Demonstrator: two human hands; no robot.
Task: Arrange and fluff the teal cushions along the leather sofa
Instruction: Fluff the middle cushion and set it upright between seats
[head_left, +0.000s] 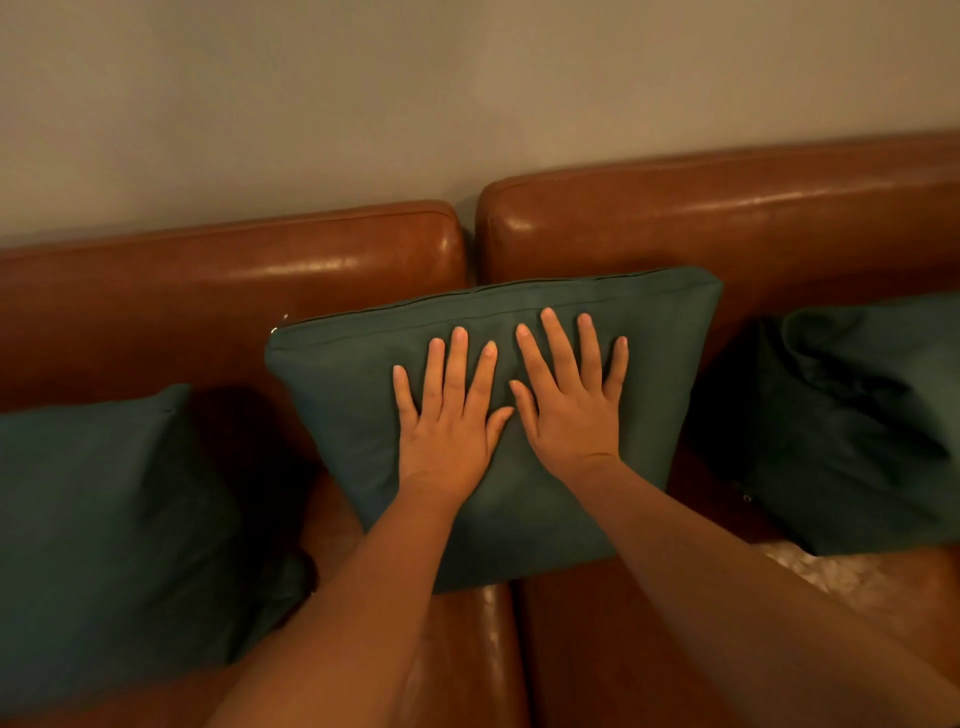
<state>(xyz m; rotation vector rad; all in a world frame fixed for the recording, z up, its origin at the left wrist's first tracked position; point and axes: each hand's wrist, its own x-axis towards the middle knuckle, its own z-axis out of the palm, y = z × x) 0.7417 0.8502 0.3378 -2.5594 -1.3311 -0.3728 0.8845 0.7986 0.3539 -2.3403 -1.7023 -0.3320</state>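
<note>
Three teal cushions lean against the back of a brown leather sofa (260, 270). The middle cushion (343, 395) stands tilted over the gap between the two back sections. My left hand (449, 410) lies flat on its front face, fingers spread. Just to the right of it, my right hand (569, 395) rests flat on the same face, thumbs nearly touching. Neither hand grips the fabric. The left cushion (104, 519) stands apart at the left edge. The right cushion (852, 415) is creased and cut off by the frame's right edge.
A plain pale wall (467, 93) rises directly behind the sofa back. The seat seam (514, 649) runs down between my forearms. A worn, pale patch of seat leather (831, 577) shows below the right cushion.
</note>
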